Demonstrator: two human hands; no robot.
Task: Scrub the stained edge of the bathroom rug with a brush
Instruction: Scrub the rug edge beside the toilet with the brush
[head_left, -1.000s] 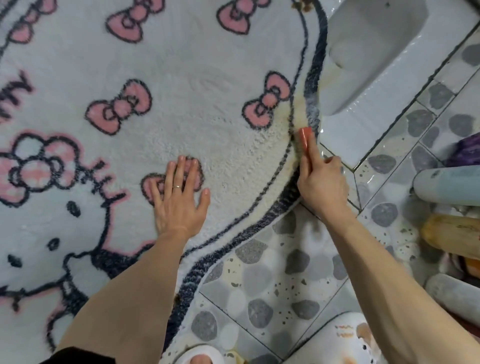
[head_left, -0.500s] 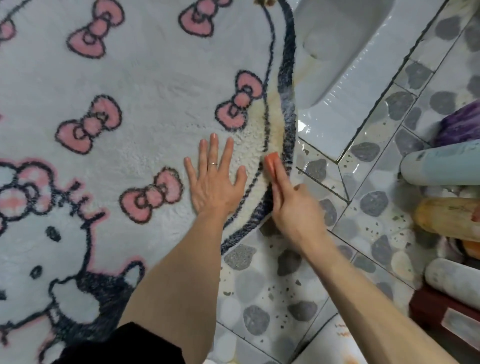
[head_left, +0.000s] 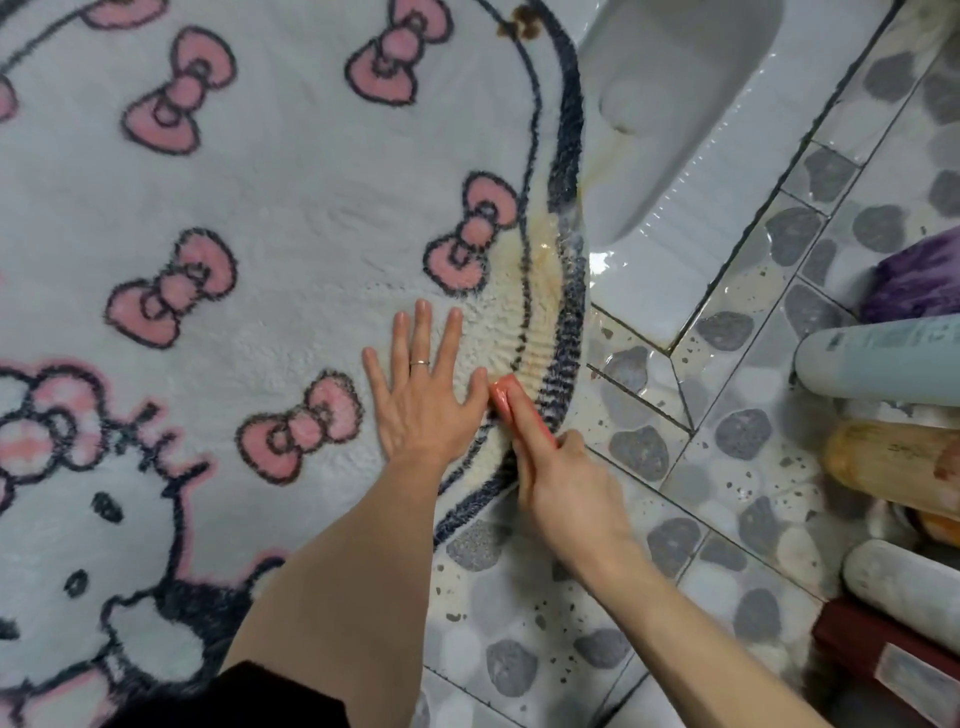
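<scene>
Head view. Nearest the camera, wet pebble-patterned floor tiles (head_left: 519, 649) lay under both forearms. The right hand (head_left: 566, 483) gripped the handle of an orange brush (head_left: 511, 402), whose head sat on the dark border of the rug (head_left: 291, 208). Just beside the brush, the left hand (head_left: 421, 400) lay flat on the pile with fingers straight and spread, wearing a ring (head_left: 420, 362) and grasping nothing. Beyond the brush ran the stained edge (head_left: 540, 291), a yellow-brown patch between the thin inner line and the thick border, its pile ridged and glistening wet.

The rug appeared soft and limp. It was probably heavier where soaked and apt to creep or bunch on wet tile, so it was judged best steadied by a flat palm close to the stroke, not by lifting the border. The brush looked light and stiff. Its handle was possibly slick when wet, so a full wrap of the fingers suited it.

At the right, a pale green bottle (head_left: 878, 358), an amber bottle (head_left: 893, 462) and a white bottle (head_left: 904, 587) lay on their sides, and their contents could not be told. Farthest, the white toilet pan (head_left: 675, 104) met the rug's border and was brown-streaked along that rim
</scene>
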